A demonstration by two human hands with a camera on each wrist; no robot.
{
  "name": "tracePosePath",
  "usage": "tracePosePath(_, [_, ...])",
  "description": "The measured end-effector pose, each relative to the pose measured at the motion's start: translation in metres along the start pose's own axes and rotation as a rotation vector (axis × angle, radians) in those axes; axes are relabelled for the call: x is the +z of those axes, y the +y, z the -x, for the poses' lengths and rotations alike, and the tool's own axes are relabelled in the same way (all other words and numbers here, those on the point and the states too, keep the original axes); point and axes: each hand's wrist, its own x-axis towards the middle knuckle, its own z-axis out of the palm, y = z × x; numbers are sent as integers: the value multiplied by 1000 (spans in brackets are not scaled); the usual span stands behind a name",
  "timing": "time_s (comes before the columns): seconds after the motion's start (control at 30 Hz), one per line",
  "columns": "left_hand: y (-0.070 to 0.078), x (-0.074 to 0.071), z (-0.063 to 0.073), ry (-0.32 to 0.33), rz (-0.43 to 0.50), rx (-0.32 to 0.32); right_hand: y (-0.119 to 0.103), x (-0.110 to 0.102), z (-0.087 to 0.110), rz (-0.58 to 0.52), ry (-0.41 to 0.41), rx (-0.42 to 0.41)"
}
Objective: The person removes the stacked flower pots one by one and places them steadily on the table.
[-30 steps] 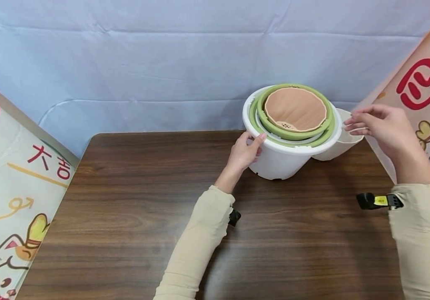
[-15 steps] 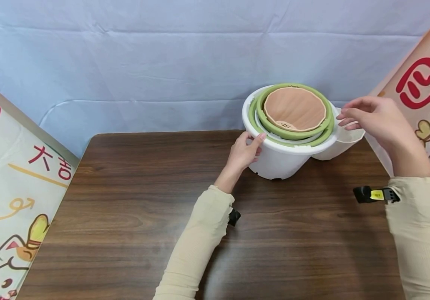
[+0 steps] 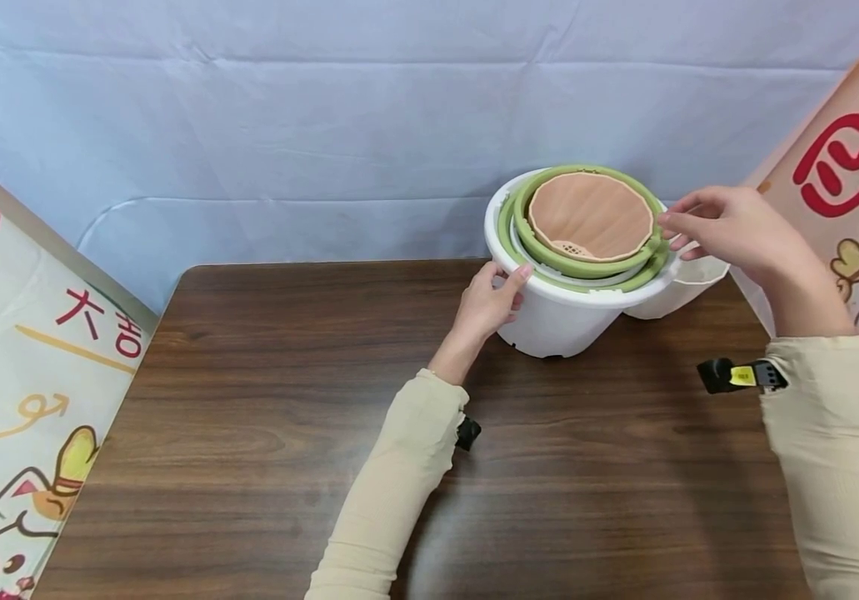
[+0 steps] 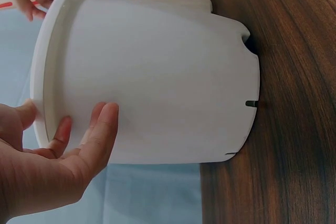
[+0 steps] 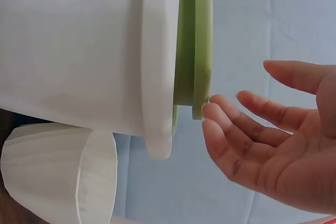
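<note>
A large white pot stands upright; green pots nest inside; a fluted peach pot sits innermost.

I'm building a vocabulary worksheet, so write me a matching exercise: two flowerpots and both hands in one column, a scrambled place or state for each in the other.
Column one
1. Peach fluted flowerpot
2. Left hand
3. Cream fluted flowerpot
4. Right hand

Column two
A. On the table, beside the large white pot
B. Fingertips close to a green pot rim, pinching nothing
C. Nested innermost, inside the large white pot
D. Gripping the large white pot's edge

Pairs: 1-C, 2-D, 3-A, 4-B
</note>
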Motion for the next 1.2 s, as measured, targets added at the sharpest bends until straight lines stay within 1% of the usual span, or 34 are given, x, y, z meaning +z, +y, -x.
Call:
tracePosePath(0.17, [0,-1,0,-2,-4,1,-3,3,-4,77,-5,9])
tracePosePath(0.3, [-1,-1,0,-2,-1,5,-6,5,-7,133,-6,-6])
tracePosePath(0.63, [-1,1,1,1,-1,0,-1,15,-13,174,-44,-4])
tracePosePath(0.9, [-1,0,2,-3,-2,4,1,16,-18,194,-69,18])
tracePosePath(1.03, [-1,0,2,-1,-5,6,2,16,-20,224,-84,9])
tracePosePath(1.2, [-2,1,1,5,-2,6,3,17,-21,250,-83,-2])
